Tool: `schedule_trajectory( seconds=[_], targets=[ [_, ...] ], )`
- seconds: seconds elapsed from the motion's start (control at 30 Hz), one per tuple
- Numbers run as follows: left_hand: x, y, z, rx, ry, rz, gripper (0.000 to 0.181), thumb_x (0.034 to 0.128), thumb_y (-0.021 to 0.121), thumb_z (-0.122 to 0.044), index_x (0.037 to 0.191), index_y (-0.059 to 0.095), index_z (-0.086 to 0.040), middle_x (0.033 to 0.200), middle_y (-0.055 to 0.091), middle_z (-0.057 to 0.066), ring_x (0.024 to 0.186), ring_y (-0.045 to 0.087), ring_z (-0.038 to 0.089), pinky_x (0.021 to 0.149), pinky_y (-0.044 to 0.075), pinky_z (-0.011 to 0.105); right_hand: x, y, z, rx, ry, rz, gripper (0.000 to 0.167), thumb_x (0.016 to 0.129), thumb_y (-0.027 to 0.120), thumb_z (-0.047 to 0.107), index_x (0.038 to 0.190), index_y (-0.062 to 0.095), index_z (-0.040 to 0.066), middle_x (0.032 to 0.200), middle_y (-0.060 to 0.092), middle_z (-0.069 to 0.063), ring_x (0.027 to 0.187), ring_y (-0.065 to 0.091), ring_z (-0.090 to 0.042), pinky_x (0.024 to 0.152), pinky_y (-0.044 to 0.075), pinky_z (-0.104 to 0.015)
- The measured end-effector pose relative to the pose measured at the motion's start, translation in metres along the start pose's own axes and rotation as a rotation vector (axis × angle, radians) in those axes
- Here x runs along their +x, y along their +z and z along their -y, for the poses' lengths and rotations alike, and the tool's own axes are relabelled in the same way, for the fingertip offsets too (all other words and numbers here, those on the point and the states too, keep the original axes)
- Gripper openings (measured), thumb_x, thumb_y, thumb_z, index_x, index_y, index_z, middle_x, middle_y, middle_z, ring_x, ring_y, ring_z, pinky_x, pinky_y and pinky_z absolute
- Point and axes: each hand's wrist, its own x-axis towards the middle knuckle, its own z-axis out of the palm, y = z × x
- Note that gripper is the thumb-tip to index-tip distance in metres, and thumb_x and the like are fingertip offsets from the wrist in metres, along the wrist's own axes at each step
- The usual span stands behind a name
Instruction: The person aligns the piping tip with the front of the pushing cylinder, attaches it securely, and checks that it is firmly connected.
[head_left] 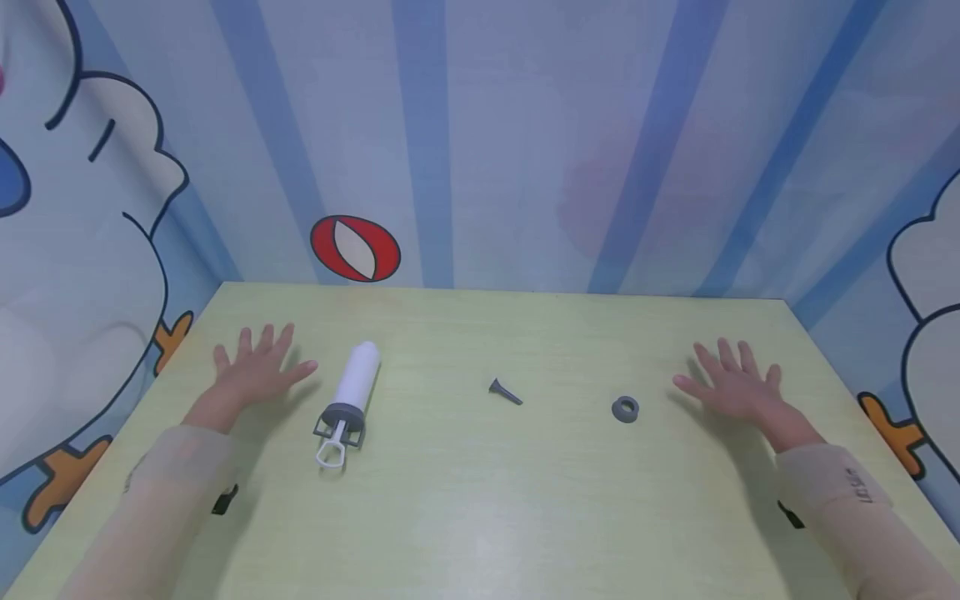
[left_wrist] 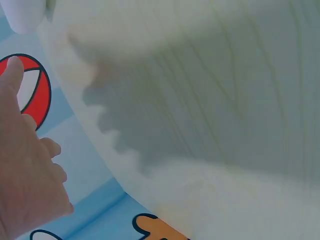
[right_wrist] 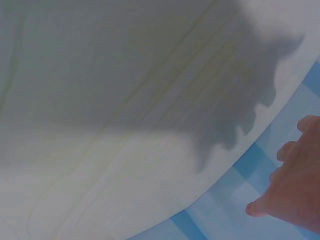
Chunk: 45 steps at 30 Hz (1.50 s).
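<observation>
looking down through my head view, i see a person's left hand (head_left: 258, 373) over the left part of the pale table (head_left: 465, 517), its grip apart with fingers and thumb spread wide. nearest to it, just beyond the thumb, lies a white tube (head_left: 357, 377), rounded at its far end; a dark grey collar (head_left: 342, 415) with side loops rings its near end, and a white ring handle (head_left: 337, 435) sticks out toward me. near the middle of the table i find a small grey nozzle (head_left: 506, 392), flared end to the left, narrow tip to the right. a grey ring (head_left: 617, 410) lies with its hole facing up between that nozzle and the right hand (head_left: 735, 392). i read the right grip as apart too, fingers splayed, thumb pointing toward the ring. both hands cast shadows on the table, and pale sleeves (head_left: 832, 483) cover the forearms. in my left wrist view i catch the tube's rounded end at the upper left corner. behind the table i have a blue striped backdrop (head_left: 517, 150).
</observation>
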Motion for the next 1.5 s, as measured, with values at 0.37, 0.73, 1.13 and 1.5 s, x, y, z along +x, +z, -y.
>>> schedule_trajectory(
  seconds=[0.37, 0.73, 1.13, 1.5],
  targets=[
    [-0.003, -0.011, -0.041, 0.029, 0.079, -0.027, 0.089, 0.0813, 0.037, -0.063, 0.142, 0.004, -0.007, 0.144, -0.001, 0.028, 0.128, -0.011, 0.050, 0.093, -0.013, 0.067, -0.001, -0.003, 0.026, 0.005, -0.071, -0.023, 0.089, 0.080, 0.032, 0.069, 0.143, 0.003, 0.013, 0.145, -0.009, -0.024, 0.128, -0.021, -0.043, 0.088, -0.013, -0.070],
    [0.005, -0.006, -0.077, 0.083, 0.164, -0.046, 0.084, 0.0824, 0.039, -0.060, 0.143, 0.004, -0.014, 0.147, 0.001, 0.022, 0.130, -0.009, 0.046, 0.095, -0.012, 0.065, -0.004, -0.006, 0.048, -0.019, -0.131, -0.049, 0.087, 0.081, 0.033, 0.068, 0.143, 0.000, 0.018, 0.146, -0.009, -0.022, 0.130, -0.019, -0.041, 0.090, -0.012, -0.069],
    [0.007, 0.003, -0.124, 0.099, 0.314, -0.037, 0.079, 0.0836, 0.040, -0.058, 0.143, 0.005, -0.020, 0.149, 0.003, 0.014, 0.134, -0.007, 0.039, 0.098, -0.009, 0.063, -0.001, 0.002, 0.070, -0.068, -0.199, -0.088, 0.085, 0.080, 0.035, 0.067, 0.143, 0.006, 0.019, 0.148, -0.004, -0.018, 0.133, -0.013, -0.039, 0.092, -0.008, -0.069],
    [0.003, 0.013, -0.160, 0.144, 0.409, -0.014, 0.077, 0.0831, 0.040, -0.059, 0.143, 0.009, -0.023, 0.149, 0.010, 0.011, 0.135, -0.002, 0.035, 0.100, -0.006, 0.061, -0.003, 0.012, 0.082, -0.065, -0.262, -0.101, 0.083, 0.080, 0.040, 0.065, 0.143, 0.013, 0.018, 0.149, 0.000, -0.015, 0.135, -0.007, -0.037, 0.094, -0.005, -0.067]
  ],
)
